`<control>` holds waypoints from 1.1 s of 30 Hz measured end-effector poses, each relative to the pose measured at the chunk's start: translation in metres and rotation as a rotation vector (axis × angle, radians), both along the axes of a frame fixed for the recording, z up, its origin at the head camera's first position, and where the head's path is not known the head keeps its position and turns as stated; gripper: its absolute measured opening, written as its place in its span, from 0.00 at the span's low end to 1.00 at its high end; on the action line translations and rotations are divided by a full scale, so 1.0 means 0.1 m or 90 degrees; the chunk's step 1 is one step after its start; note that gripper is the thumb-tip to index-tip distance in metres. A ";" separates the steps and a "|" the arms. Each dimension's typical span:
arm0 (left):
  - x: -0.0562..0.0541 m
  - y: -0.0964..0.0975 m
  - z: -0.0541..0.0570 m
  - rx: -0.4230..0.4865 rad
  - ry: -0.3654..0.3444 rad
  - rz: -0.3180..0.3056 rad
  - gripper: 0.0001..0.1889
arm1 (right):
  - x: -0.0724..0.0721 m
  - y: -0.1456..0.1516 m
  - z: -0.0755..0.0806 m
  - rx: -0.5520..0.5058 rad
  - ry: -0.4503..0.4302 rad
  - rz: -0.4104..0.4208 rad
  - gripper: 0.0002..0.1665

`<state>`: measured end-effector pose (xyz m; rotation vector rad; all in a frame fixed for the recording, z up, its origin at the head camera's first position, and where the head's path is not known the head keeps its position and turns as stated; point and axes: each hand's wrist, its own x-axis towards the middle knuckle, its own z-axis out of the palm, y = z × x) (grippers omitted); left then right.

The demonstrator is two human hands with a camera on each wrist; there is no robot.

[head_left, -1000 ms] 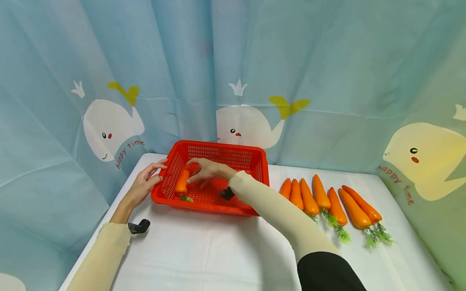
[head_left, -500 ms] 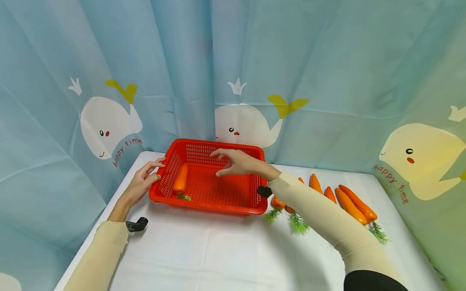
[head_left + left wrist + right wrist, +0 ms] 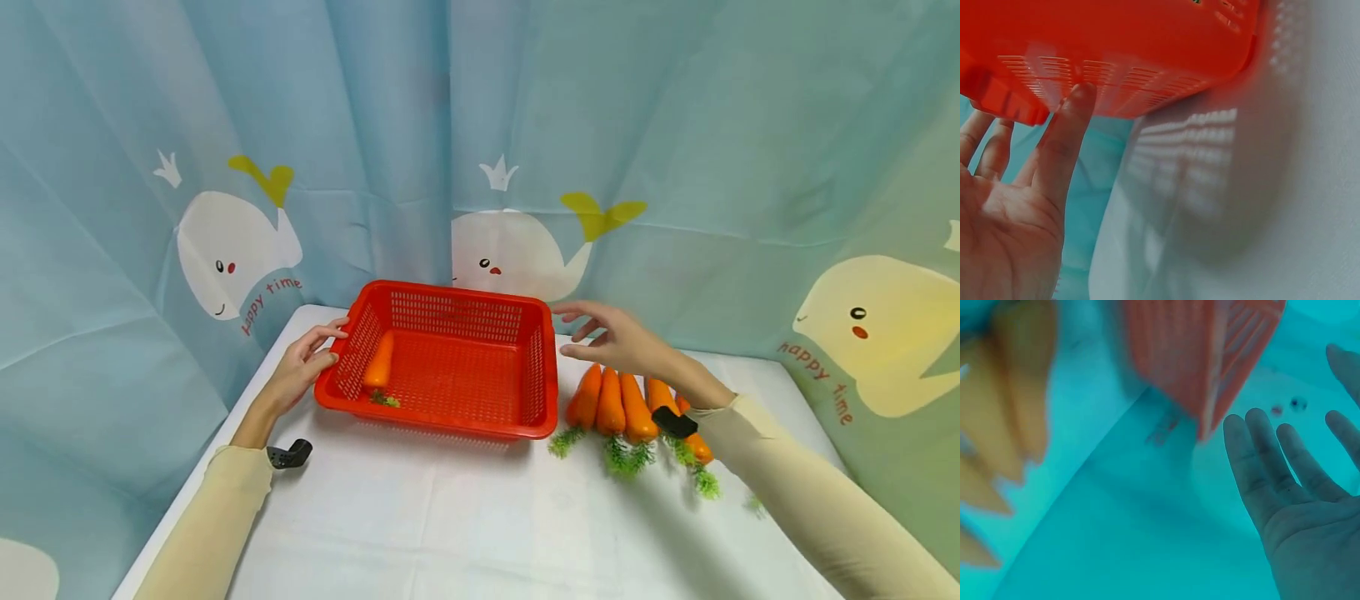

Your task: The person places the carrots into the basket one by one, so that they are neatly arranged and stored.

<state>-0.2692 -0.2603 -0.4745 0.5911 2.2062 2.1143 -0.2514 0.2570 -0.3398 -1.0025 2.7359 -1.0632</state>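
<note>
A red plastic basket [image 3: 465, 429] with slotted walls stands toward the back of the table. Inside, along its left wall, lies one orange carrot [image 3: 380, 362] with a green tuft toward the front. My left hand [image 3: 296, 371] touches the basket's left end; in the left wrist view its thumb [image 3: 1066, 134] lies against the outer wall and the other fingers reach the rim. Just right of the basket, my right hand [image 3: 618, 340] is above the table with spread, relaxed fingers and holds nothing. Below it lie several carrots [image 3: 611, 404] in a row, partly hidden by hand and forearm.
A white cloth [image 3: 420, 517] covers the table. Behind and beside it hangs a blue curtain [image 3: 405, 125] with printed whales, close to the basket's back rim. Black wrist devices [image 3: 291, 454] are worn on both arms.
My right hand has let go of the carrot at the basket's left side, then moved right, out of the basket to above the row of carrots. The left hand stays at the basket.
</note>
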 end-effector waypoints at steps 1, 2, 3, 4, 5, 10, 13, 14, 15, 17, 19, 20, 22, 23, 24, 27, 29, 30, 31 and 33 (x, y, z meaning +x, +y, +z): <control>0.00 0.01 0.01 -0.002 -0.001 0.003 0.17 | 0.04 0.10 0.01 0.006 0.001 -0.015 0.33; 0.00 0.01 0.02 -0.005 0.000 0.007 0.17 | 0.07 0.20 0.01 0.013 0.000 -0.030 0.33; 0.00 0.02 0.02 -0.009 0.003 0.009 0.17 | 0.11 0.29 0.02 0.021 -0.001 -0.045 0.33; 0.01 0.01 0.03 -0.012 0.005 0.015 0.17 | 0.15 0.36 0.03 0.029 0.001 -0.057 0.34; 0.02 0.01 0.04 -0.017 0.007 0.020 0.17 | 0.18 0.44 0.04 0.034 0.002 -0.067 0.34; 0.02 0.01 0.07 -0.046 0.033 0.033 0.16 | 0.32 0.80 0.05 0.060 0.011 -0.118 0.34; 0.01 0.03 0.08 -0.050 0.040 0.030 0.16 | 0.39 1.02 0.02 0.072 0.025 -0.141 0.34; 0.01 0.03 0.09 -0.048 0.040 0.027 0.16 | 0.41 1.09 0.01 0.075 0.024 -0.150 0.34; 0.00 0.04 0.09 -0.043 0.037 0.025 0.15 | 0.43 1.15 0.01 0.080 0.026 -0.160 0.34; 0.00 0.04 0.09 -0.039 0.036 0.022 0.15 | 0.47 1.28 0.00 0.085 0.026 -0.181 0.34; -0.01 0.04 0.08 -0.034 0.034 0.018 0.15 | 0.49 1.39 0.00 0.094 0.026 -0.201 0.34; -0.01 0.03 0.08 -0.032 0.032 0.016 0.15 | 0.50 1.43 0.00 0.101 0.028 -0.210 0.35; -0.02 0.03 0.08 -0.032 0.029 0.015 0.15 | 0.52 1.52 0.00 0.114 0.034 -0.220 0.35; -0.02 0.02 0.07 -0.032 0.028 0.014 0.15 | 0.52 1.56 -0.01 0.121 0.039 -0.224 0.35; -0.02 0.02 0.07 -0.032 0.026 0.013 0.16 | 0.53 1.60 -0.02 0.129 0.043 -0.228 0.35; -0.03 0.02 0.06 -0.030 0.022 0.010 0.16 | 0.55 1.70 -0.05 0.145 0.043 -0.235 0.35; -0.03 0.01 0.06 -0.027 0.023 0.004 0.16 | 0.57 1.76 -0.07 0.156 0.033 -0.238 0.35; -0.03 0.01 0.05 -0.026 0.022 0.003 0.16 | 0.57 1.80 -0.08 0.160 0.022 -0.238 0.35; -0.03 0.01 0.05 -0.028 0.022 0.002 0.16 | 0.58 1.83 -0.10 0.164 0.008 -0.237 0.35; -0.03 0.01 0.04 -0.027 0.021 -0.002 0.16 | 0.59 1.90 -0.13 0.171 -0.019 -0.235 0.35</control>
